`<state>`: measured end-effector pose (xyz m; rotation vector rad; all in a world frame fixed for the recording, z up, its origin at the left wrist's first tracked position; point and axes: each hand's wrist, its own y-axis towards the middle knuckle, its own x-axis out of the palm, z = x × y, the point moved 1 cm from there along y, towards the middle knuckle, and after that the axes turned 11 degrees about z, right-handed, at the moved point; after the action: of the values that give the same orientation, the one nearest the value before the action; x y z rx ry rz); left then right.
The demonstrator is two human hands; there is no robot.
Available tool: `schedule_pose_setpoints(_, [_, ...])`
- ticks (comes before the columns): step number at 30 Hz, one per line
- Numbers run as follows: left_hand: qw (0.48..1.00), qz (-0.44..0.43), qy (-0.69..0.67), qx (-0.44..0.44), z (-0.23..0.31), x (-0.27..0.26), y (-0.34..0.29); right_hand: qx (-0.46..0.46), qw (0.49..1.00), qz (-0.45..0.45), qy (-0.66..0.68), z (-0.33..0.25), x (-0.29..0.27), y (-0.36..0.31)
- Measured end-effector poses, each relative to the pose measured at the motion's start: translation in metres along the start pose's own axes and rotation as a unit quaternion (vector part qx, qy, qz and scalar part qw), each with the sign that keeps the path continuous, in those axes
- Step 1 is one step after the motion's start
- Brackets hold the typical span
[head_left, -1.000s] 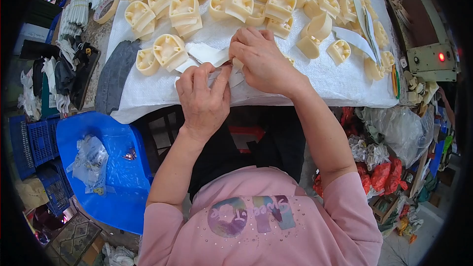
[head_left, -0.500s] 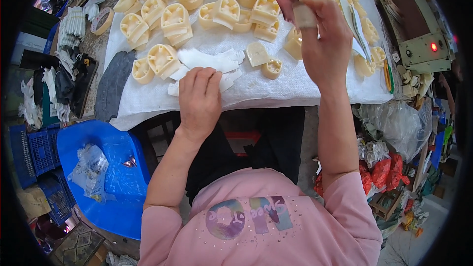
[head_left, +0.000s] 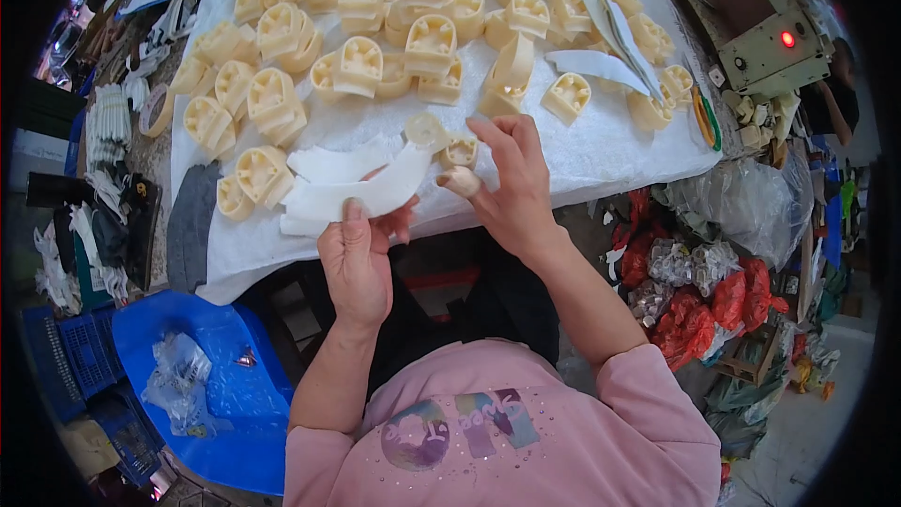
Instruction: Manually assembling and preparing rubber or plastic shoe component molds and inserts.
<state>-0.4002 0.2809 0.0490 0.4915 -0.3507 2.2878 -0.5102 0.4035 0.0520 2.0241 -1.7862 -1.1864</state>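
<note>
My left hand (head_left: 358,268) is closed on a curved white strip (head_left: 366,193), thumb on top and fingers beneath. More white strips (head_left: 340,161) lie behind it on the white sheet. My right hand (head_left: 514,190) is held up to the right of the strip, fingers apart and empty, with a pale wrapping on the thumb. Between the hands sit a small pale D-shaped piece (head_left: 428,131) and a small cream cup-like part (head_left: 459,151). Several cream hollow moulded parts (head_left: 432,44) stand across the sheet, some stacked.
A blue plastic bin (head_left: 239,413) with clear bags (head_left: 178,380) stands low on the left. White pieces (head_left: 615,38) lie across the cream parts at right. Beyond them is a beige machine box (head_left: 774,58) with a red light. Red bags (head_left: 678,324) are piled at lower right.
My right hand has come down and left and no longer holds the reddish strip. My left hand has lifted a white strip. A white strip now lies by the pieces at right.
</note>
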Motion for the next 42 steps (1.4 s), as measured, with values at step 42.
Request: schedule_pose_setpoints(42, [0.992,-0.078,-0.064,-0.080,0.018,0.013,-0.038,-0.143,0.958,0.030,0.247,-0.035,-0.018,-0.028])
